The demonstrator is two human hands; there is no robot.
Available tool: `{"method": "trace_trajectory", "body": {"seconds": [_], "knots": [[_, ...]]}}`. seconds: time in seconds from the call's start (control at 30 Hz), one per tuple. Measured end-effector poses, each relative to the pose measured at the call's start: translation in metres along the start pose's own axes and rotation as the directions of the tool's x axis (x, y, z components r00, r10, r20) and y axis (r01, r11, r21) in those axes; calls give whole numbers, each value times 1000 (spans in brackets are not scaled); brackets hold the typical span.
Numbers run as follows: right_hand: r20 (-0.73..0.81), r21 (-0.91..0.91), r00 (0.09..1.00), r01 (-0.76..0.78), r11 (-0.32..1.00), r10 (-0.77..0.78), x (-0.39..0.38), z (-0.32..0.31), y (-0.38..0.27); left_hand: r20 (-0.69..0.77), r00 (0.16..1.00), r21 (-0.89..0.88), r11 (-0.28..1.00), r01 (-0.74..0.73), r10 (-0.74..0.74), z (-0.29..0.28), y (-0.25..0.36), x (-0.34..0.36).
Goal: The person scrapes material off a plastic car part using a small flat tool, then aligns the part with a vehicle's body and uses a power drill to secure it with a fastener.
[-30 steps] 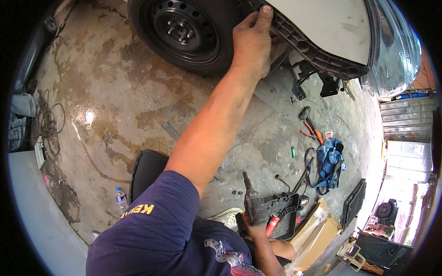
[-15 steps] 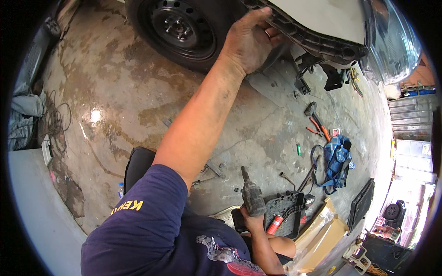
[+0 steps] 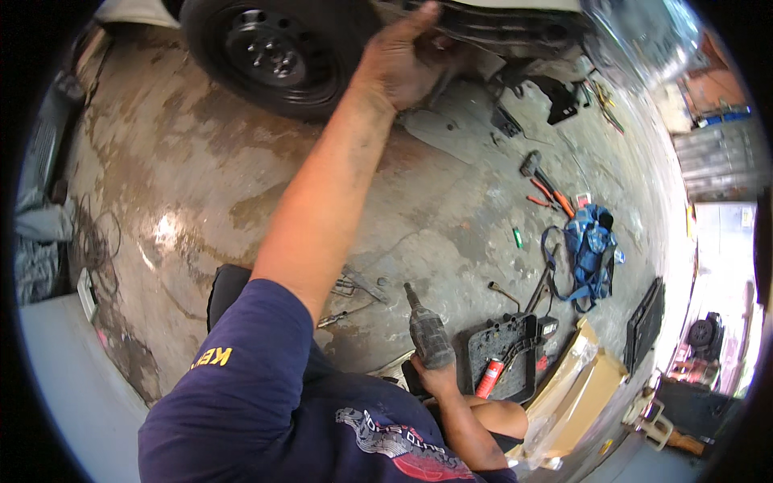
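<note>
My left hand (image 3: 403, 68) reaches up to the car's front, closed on the black plastic trim edge (image 3: 515, 34) under the pale body panel. Its thumb lies on the outer side and the fingers go behind, partly hidden and blurred. Beside that hand is the car's wheel (image 3: 278, 60), a black tyre on a dark steel rim. Low in front of my body, my right hand (image 3: 435, 377) is wrapped round the grip of a dark cordless impact wrench (image 3: 431, 334). Its long socket tip points up and away, touching nothing.
A clear headlight (image 3: 644, 40) is above right. On the concrete floor (image 3: 201, 161) lie a hammer (image 3: 547, 177), red pliers (image 3: 541, 193), a blue strapped bag (image 3: 592, 249) and a green lighter (image 3: 518, 237). A black tray (image 3: 515, 354), a red can (image 3: 489, 378) and cardboard (image 3: 580, 394) sit near my right knee.
The view has shifted, so the wheel and trim appear farther up and left. My left hand stays at the trim edge. The impact wrench remains in my right hand, held low.
</note>
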State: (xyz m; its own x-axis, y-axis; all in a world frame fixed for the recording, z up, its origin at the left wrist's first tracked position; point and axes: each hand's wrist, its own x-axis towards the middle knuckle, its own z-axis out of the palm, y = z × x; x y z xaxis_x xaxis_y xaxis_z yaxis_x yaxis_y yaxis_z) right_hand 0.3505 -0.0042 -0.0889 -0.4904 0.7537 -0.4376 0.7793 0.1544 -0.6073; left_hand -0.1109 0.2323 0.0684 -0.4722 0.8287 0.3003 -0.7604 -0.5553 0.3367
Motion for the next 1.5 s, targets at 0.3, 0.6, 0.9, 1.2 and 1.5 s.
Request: {"method": "trace_trajectory", "body": {"seconds": [0.3,0.6,0.9,1.2,1.5], "knots": [[24,97,981,-195,976,193,9,-37,-57,-48,985,104,980,172,-168,-78,40,32],[140,37,990,16,999,-21,4,-33,-61,-164,986,426,899,99,-31,15,-5,2],[75,25,952,296,955,-297,1,-38,-59,-105,973,397,888,231,-206,-12,31,25],[-1,157,980,198,967,-201,-4,-66,-53,-361,859,720,478,504,-362,-42,-20,-83],[-258,278,948,255,926,-184,-16,-115,-45,-703,471,551,11,834,-532,-32,-181,-291]]}}
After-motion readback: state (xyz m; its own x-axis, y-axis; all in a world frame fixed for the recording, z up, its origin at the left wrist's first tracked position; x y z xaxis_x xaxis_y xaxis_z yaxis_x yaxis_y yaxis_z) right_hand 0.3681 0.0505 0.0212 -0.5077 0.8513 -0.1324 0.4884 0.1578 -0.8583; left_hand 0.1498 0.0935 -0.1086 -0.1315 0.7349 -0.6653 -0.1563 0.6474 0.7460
